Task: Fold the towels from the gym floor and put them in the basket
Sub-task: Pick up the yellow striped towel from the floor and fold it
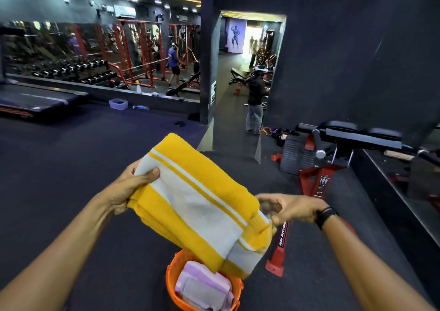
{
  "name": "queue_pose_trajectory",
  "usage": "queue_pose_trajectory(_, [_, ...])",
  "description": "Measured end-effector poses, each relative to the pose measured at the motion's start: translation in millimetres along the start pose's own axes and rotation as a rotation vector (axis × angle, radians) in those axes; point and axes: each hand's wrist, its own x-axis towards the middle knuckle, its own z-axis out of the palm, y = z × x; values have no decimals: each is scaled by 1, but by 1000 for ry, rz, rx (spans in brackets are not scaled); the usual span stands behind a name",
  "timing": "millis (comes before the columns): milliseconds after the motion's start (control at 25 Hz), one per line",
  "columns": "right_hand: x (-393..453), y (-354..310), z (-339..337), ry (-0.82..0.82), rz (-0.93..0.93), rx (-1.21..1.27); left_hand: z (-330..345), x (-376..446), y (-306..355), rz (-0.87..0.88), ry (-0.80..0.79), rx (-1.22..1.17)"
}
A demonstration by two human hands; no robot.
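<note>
Gripping the folded yellow-and-white striped terry towel [190, 203] at its far-left edge, the left hand [133, 186] holds it above the round orange plastic basket [177, 294]; the right hand [285, 209], blurred, pinches its corner; lower it flat onto the folded pink towel [204, 287], layers squared.

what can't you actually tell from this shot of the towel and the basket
- Basket, head view: its base is cut off by the bottom edge, and the yellow towel hides its far rim.
- Pink towel in the basket: whether anything lies under it cannot be seen.
- Right hand: motion blur hides whether its fingers grip the towel.
- Left hand: its fingers are behind the towel, only the thumb shows.
</note>
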Motion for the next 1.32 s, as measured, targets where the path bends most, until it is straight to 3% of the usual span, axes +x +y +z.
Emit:
queue_pose_trajectory(80, [10, -12, 6, 61, -58, 88, 0, 2, 3, 24, -29, 7])
queue_pose_trajectory(200, [38, -21, 33, 141, -65, -2, -2, 4, 0, 30, 1, -35])
queue_pose_trajectory(280, [52, -14, 42, 283, -85, -52, -11, 3, -4, 20, 61, -84])
queue_pose_trajectory(400, [60, -11, 43, 536, -190, 162, -29, -2, -14, -25, 110, -73])
queue_pose_trajectory(520, [75, -15, 44, 515, -284, 421, -35, -3, -29, -85, 112, -81])
queue_pose_trajectory(640, [92, -11, 48, 458, -276, 495, -35, -2, -42, -113, 99, -111])
queue_pose_trajectory(800, [100, -18, 57, 426, -149, 473, -50, -3, -56, -209, 35, -141])
queue_pose_trajectory(880, [102, -22, 59, 498, -66, 370, -57, -1, -65, -233, -4, -89])
queue_pose_trajectory(1040, [100, -14, 43, 616, 46, 220, -66, 10, -87, -304, -58, 115])
queue_pose_trajectory(1200, [108, 7, 15, 626, 193, 127, -64, 33, -120, -405, -67, 205])
queue_pose_trajectory(1320, [125, 38, -2, 644, 319, 60, -63, 53, -153, -451, -73, 416])
